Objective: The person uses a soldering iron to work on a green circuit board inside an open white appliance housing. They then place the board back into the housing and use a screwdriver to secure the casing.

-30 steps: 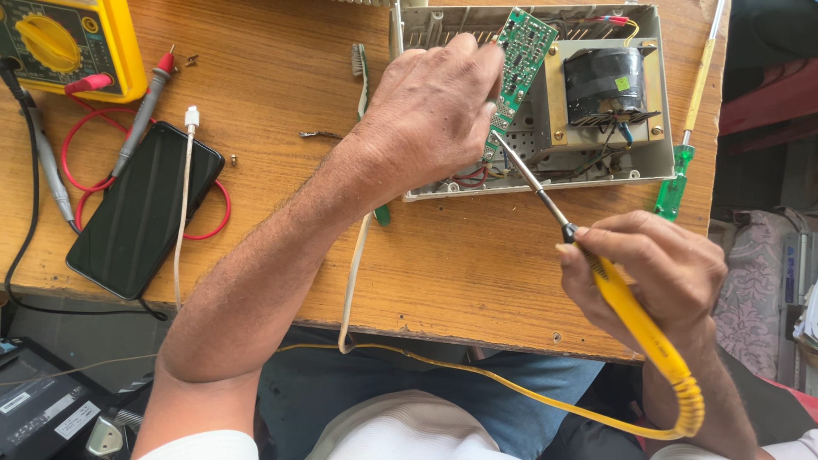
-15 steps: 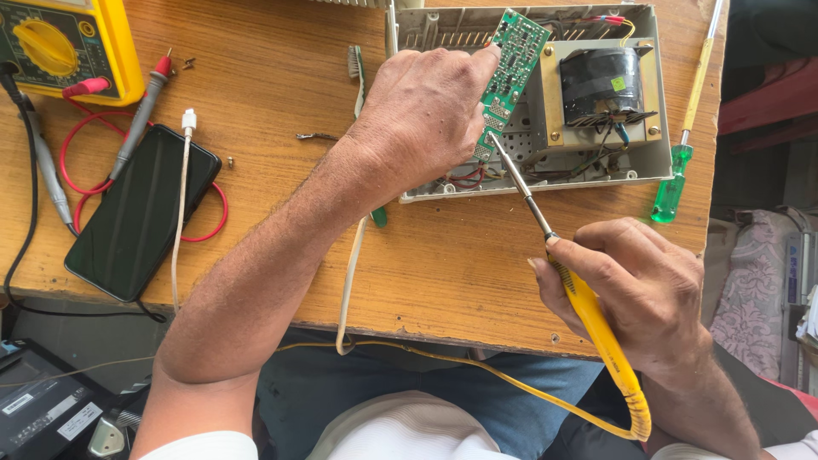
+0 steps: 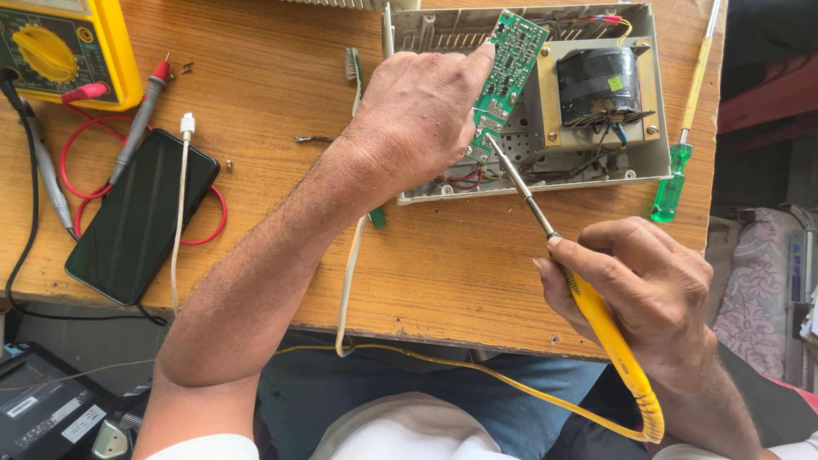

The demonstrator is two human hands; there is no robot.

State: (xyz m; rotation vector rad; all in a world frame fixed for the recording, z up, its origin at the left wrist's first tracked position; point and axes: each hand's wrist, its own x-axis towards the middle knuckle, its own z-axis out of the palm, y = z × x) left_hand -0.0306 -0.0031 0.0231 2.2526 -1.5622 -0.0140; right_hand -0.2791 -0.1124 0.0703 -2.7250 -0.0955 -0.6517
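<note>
My left hand grips a green circuit board and tilts it up over an opened grey device casing at the table's back right. Inside the casing sits a black transformer with thin wires around it. My right hand holds a yellow-handled soldering iron like a pen. Its metal tip touches the lower end of the board. The iron's yellow cord runs down past the table edge over my lap.
A yellow multimeter with red and black probes lies at the back left. A black phone with a white cable rests beside it. A green-handled screwdriver lies along the right edge of the wooden table. Small screws are scattered nearby.
My right hand has slid left and up with the soldering iron, bringing the tip against the lower end of the board. My left hand keeps the board tilted in about the same place.
</note>
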